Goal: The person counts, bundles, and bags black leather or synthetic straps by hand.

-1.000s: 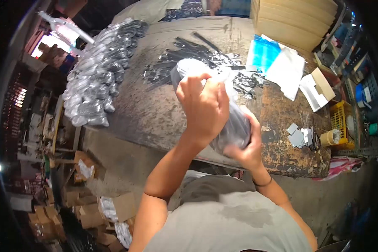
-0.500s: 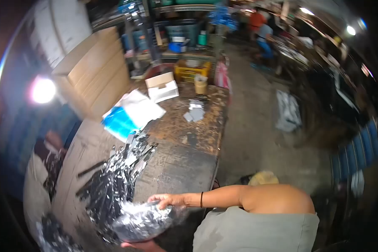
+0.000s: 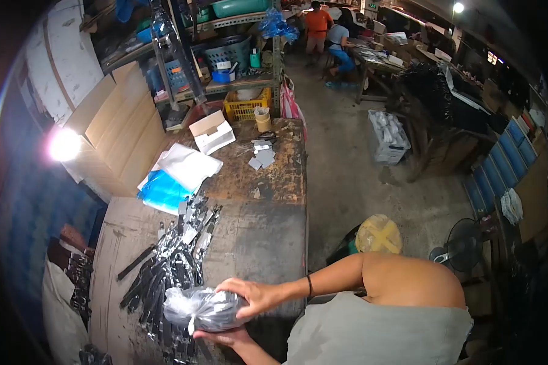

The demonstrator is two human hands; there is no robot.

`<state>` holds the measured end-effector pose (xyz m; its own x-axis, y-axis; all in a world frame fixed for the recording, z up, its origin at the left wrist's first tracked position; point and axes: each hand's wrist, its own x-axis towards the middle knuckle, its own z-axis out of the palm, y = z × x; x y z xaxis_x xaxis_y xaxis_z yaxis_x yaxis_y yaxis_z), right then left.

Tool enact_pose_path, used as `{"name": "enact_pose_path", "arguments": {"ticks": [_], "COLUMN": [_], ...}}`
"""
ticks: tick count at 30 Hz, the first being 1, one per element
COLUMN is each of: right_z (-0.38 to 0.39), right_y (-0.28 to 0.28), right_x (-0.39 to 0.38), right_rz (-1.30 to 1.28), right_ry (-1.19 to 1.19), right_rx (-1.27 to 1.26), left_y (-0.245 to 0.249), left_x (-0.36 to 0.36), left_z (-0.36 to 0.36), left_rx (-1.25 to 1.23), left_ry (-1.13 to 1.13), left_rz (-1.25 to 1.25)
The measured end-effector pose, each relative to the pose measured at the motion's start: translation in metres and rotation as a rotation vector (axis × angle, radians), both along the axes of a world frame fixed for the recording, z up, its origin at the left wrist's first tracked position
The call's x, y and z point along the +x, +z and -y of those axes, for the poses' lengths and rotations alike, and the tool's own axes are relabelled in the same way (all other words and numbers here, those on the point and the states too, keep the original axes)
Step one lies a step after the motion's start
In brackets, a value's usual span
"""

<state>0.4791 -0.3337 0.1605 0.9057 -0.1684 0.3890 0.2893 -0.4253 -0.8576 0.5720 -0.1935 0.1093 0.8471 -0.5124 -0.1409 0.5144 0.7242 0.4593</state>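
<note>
A clear plastic bag [image 3: 208,306], its end gathered into a whitish twist and its contents dark, lies between my two hands. My right hand [image 3: 249,296], with a dark band at the wrist, curls over the bag's upper side, thumb and fingers pressed on it. From below, my left hand [image 3: 225,336] supports the bag, fingers along its underside and partly hidden. Beside and beneath the bag spreads a heap of shiny black strips [image 3: 175,261] on the wooden table [image 3: 249,228].
White paper and a blue plastic sheet [image 3: 164,191] lie farther up the table, near a small open box [image 3: 213,132], grey cards [image 3: 262,157] and cardboard cartons [image 3: 122,121]. A stool with yellow tape [image 3: 379,234] and a fan [image 3: 464,244] stand right. Two people are in the background.
The view has shifted and sharpened. The bag, loose and shiny before, now shows a gathered end facing left. My left hand has come up closer under it; my right hand still grips it.
</note>
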Motion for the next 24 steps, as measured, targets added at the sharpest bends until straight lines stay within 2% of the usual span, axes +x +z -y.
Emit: {"name": "enact_pose_path", "arguments": {"ticks": [1,2,4,5,6,8,9,10,11,12,14,16,17,18,20,21,22,24], "right_z": [-0.013,-0.021,-0.022,-0.012,0.005,0.043,0.062,0.081,0.086,0.093,0.097,0.090,0.086,0.081,0.065,0.061,0.057,0.055], "right_y": [0.001,0.002,0.022,0.028,0.044,0.060,0.058,0.040,0.039,0.047,0.041,0.050,0.046,0.037,0.034,0.027,0.022,0.015], "right_x": [-0.004,-0.009,-0.020,-0.013,-0.002,0.016,0.028,0.040,0.044,0.047,0.063,0.073,0.082,0.090,0.101,0.108,0.108,0.108], "right_rz": [0.075,0.137,-0.018,0.106,0.296,0.264,0.216,0.027,-0.200,-0.283,-0.350,-0.523,-0.523,-0.541,-0.624,-0.520,-0.533,-0.784], "right_ry": [0.053,0.096,0.473,0.517,0.379,0.113,-0.055,-0.053,-0.022,0.040,0.236,0.447,0.544,0.618,0.703,0.736,0.760,0.821], "right_rx": [-0.008,-0.158,-0.040,-0.166,-0.434,-0.352,-0.434,-0.263,0.143,0.109,0.250,0.381,0.312,0.344,0.306,0.332,0.335,0.513], "left_y": [-0.004,-0.005,0.000,0.000,0.005,0.006,0.006,0.008,0.010,0.013,0.017,0.020,0.022,0.025,0.029,0.030,0.031,0.032], "left_x": [0.001,0.003,0.009,0.013,0.013,0.023,0.022,0.023,0.017,0.011,0.000,-0.008,-0.011,-0.012,-0.013,-0.014,-0.013,-0.014], "left_z": [-0.001,0.000,-0.003,-0.008,-0.008,-0.006,-0.007,-0.009,-0.012,-0.018,-0.022,-0.023,-0.024,-0.022,-0.022,-0.022,-0.024,-0.031], "left_rx": [0.004,0.003,0.004,0.000,0.003,-0.007,-0.019,-0.035,-0.062,-0.078,-0.111,-0.130,-0.147,-0.162,-0.189,-0.203,-0.214,-0.231], "left_ry": [-0.030,-0.057,-0.089,-0.094,-0.093,-0.103,-0.113,-0.122,-0.160,-0.183,-0.233,-0.278,-0.296,-0.316,-0.349,-0.361,-0.370,-0.398], "left_rz": [0.028,0.030,0.020,0.010,0.001,-0.032,-0.053,-0.073,-0.089,-0.099,-0.113,-0.126,-0.130,-0.134,-0.140,-0.145,-0.148,-0.157]}}
